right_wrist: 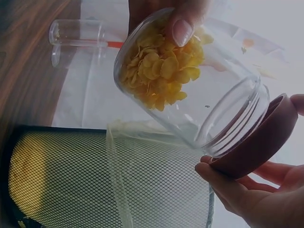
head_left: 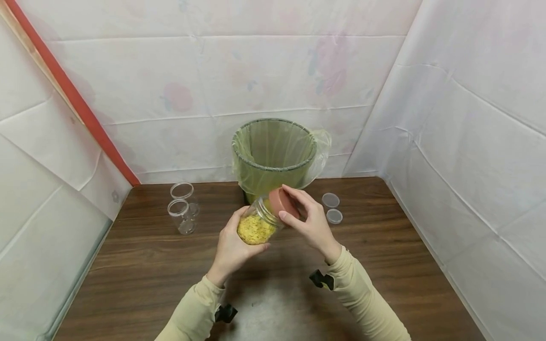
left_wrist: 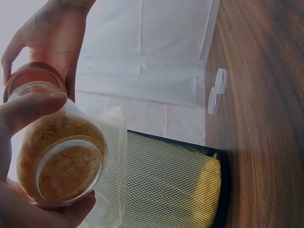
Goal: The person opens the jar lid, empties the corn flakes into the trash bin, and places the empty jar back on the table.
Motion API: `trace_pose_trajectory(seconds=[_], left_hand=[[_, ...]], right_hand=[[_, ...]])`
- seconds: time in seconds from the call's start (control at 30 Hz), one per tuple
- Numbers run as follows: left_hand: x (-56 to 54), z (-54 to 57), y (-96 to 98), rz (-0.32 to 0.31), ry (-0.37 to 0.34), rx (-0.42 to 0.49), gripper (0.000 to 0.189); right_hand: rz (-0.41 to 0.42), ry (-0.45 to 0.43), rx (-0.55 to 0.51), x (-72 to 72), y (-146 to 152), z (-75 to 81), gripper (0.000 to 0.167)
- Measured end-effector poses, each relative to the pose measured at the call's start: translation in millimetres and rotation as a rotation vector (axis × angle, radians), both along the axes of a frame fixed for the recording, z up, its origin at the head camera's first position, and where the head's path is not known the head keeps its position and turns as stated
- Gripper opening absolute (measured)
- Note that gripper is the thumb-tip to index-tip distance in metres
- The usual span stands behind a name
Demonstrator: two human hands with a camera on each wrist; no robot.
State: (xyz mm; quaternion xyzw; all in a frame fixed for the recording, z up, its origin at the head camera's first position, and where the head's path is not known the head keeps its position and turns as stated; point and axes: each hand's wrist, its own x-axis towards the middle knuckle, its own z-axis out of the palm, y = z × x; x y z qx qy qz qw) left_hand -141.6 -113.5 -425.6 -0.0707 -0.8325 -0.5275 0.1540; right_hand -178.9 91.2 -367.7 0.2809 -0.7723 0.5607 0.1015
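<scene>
A clear glass jar partly filled with yellow flakes is tilted in mid-air over the table. My left hand grips it round the body, thumb on the near side. At the jar's mouth, my right hand holds a reddish-brown lid between fingers and thumb. In the right wrist view the lid is right at the rim at a slant, and the glass threads show beside it. The flakes gather toward the jar's base. From the left wrist view the jar's round bottom faces the camera.
Behind the hands stands a mesh waste bin lined with a yellowish plastic bag. Two clear jars are at the left of the dark wooden table. Two small clear lids lie to the right. White sheeting surrounds the table.
</scene>
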Motion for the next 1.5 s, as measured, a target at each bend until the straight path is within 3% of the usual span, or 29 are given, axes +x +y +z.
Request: trace_pose_trajectory(seconds=[0.23, 0.5, 0.6, 0.73, 0.83, 1.1, 1.33, 1.5], left_hand=[[-0.2, 0.1, 1.8, 0.018, -0.021, 0.048, 0.095], [0.1, 1.0, 4.4, 0.070, 0.016, 0.095, 0.096], [0.2, -0.3, 3.7, 0.090, 0.027, 0.119, 0.094], [-1.1, -2.3, 2.1, 0.112, 0.041, 0.138, 0.091], [-1.9, -2.9, 0.6, 0.126, 0.051, 0.155, 0.089], [-0.8, -1.8, -2.7, 0.159, 0.087, 0.252, 0.090], [17.7, 33.8, 2.4, 0.171, 0.089, 0.307, 0.088], [19.1, 32.5, -0.8, 0.176, 0.111, 0.310, 0.088]], right_hand=[[-0.100, -0.028, -0.024, 5.2, 6, 2.6, 0.058], [-0.269, -0.053, -0.022, 7.5, 14, 6.4, 0.060], [-0.320, -0.071, -0.020, 14.6, 13, 16.3, 0.061], [-0.362, -0.089, -0.016, 23.1, 12, 25.6, 0.061], [-0.389, -0.085, -0.009, 23.0, 14, 22.2, 0.064], [-0.474, -0.044, -0.003, 13.5, 23, 0.0, 0.064], [-0.545, -0.053, 0.040, -12.5, 46, -51.7, 0.068], [-0.566, -0.079, 0.035, -16.6, 53, -64.4, 0.068]])
